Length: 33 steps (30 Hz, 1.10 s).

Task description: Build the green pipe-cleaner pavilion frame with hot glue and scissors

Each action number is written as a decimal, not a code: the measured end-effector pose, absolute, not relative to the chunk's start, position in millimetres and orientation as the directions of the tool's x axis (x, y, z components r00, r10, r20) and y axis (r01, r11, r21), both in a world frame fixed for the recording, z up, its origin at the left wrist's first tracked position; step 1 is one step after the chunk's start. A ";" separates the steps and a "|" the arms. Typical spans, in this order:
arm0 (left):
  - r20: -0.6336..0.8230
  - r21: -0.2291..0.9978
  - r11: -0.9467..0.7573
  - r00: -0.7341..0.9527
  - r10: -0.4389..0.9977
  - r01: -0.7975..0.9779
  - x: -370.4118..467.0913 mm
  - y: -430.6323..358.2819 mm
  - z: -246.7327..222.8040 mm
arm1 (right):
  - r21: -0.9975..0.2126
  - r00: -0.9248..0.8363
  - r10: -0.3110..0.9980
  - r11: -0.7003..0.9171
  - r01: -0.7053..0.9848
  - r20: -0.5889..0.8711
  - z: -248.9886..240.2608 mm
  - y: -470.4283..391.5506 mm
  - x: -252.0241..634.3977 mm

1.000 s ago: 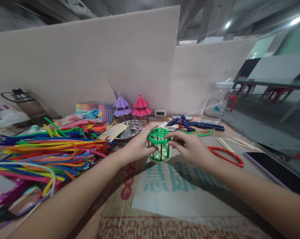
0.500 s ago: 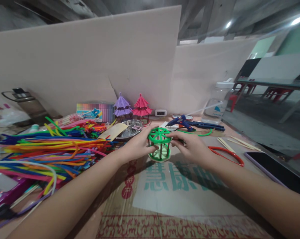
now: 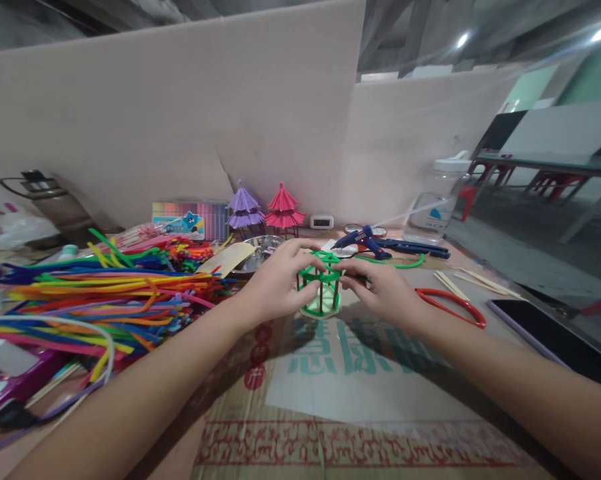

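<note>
Hands meet at the green pavilion frame (image 3: 320, 290) on the cardboard sheet (image 3: 360, 393): left hand (image 3: 275, 283) and right hand (image 3: 383, 290) each pinching its top ring from opposite sides

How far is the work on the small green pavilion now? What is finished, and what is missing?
Done: the green pavilion has its base, upright posts and top ring, and it stands on the cardboard. In hand: the left hand and right hand pinch its top frame from both sides. Left, probably: a tiered roof like those on the purple model and pink model behind; the green one shows only bare spokes.
</note>
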<state>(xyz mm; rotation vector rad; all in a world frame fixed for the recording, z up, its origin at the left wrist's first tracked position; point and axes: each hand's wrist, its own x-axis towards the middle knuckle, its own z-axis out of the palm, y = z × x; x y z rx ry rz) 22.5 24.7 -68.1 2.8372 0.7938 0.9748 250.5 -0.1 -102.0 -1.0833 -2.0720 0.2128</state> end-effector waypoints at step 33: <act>0.544 0.413 -0.775 0.553 0.631 0.478 23.7 13.1 -41.1 | -0.487 -0.315 0.765 0.614 0.621 0.562 -103.3 1.2 249.5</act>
